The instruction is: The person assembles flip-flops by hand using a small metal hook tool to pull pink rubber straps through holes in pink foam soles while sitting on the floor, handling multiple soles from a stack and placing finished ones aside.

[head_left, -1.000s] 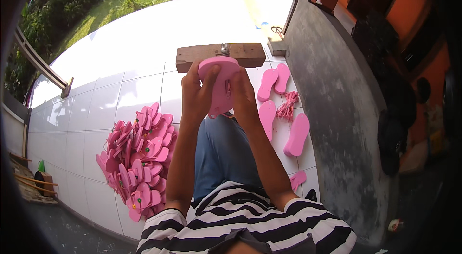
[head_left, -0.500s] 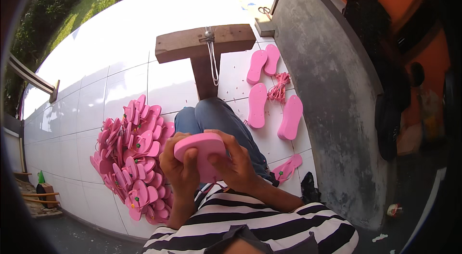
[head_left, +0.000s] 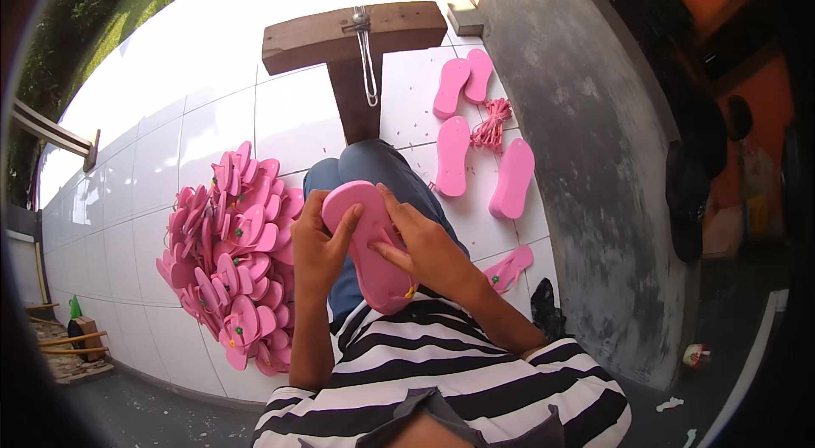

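In front of my lap I hold a pink flip-flop (head_left: 367,236) tilted up, its broad end away from me. My left hand (head_left: 323,244) grips the far left edge, thumb lying on the flat face. Along the right edge is my right hand (head_left: 424,244), its thumb pressed against the middle of the face. A small yellow flower (head_left: 411,292) shows at the near right edge beside a bit of pink strap; the rest of the strap is mostly hidden. To my left lies a big heap of pink flip-flops (head_left: 246,232), several with small flowers.
Beyond my knees stands a wooden T-shaped stand (head_left: 289,45) with a metal wire loop (head_left: 368,75). Pink soles (head_left: 452,159) and a bundle of pink straps (head_left: 490,130) lie right, near a grey wall (head_left: 586,151). A single flip-flop (head_left: 511,266) rests nearer, beside a black item (head_left: 548,312).
The flip-flop has turned from steeply foreshortened, so its long flat face now shows. My right thumb has shifted down the face. The whole view has tipped slightly.
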`<state>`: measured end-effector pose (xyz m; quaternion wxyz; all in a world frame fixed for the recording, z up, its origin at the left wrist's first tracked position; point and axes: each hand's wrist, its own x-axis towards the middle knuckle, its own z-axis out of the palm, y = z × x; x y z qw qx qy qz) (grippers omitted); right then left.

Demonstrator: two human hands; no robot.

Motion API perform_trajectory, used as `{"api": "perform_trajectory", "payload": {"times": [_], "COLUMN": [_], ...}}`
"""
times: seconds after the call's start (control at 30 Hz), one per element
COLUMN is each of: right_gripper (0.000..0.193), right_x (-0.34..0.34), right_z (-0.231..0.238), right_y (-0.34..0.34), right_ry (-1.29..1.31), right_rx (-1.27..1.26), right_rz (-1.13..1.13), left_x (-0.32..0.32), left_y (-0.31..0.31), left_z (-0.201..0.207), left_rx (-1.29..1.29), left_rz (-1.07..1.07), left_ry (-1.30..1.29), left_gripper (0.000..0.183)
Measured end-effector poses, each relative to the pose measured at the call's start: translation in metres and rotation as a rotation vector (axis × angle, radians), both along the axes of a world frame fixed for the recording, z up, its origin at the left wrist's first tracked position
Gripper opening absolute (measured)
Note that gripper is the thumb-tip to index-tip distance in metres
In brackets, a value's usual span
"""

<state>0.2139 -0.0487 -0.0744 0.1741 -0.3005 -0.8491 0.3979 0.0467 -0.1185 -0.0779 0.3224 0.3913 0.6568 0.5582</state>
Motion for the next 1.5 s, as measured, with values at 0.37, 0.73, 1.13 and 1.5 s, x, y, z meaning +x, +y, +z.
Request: {"api": "perform_trajectory", "payload": {"times": [0.37, 0.73, 1.13, 1.5], "right_gripper": [0.041, 0.095, 0.089, 0.095], "right_x": [0.052, 0.195, 0.231, 0.148], "right_z": [-0.099, -0.323, -0.307, -0.044], "right_y": [0.032, -0.081, -0.085, -0.038], "right_ry": [0.365, -0.694, 0.130, 0.036], "right_rx": [-0.404, -0.437, -0.536, 0.269], "right_rz": [-0.389, -1.509, -1.499, -0.688], "left_x": [-0.031, 0.051, 0.035, 0.066], "left_y": [0.007, 0.007, 0.003, 0.054], "left_z": [0.009, -0.052, -0.072, -0.074], "left_rx": [-0.052, 0.008, -0.226, -0.057], "left_rz": [0.010, 0.060, -0.036, -0.169], "left_ry": [-0.176, -1.338, -1.238, -0.611], "left_gripper": [0.029, 0.037, 0.040, 0.059]}}
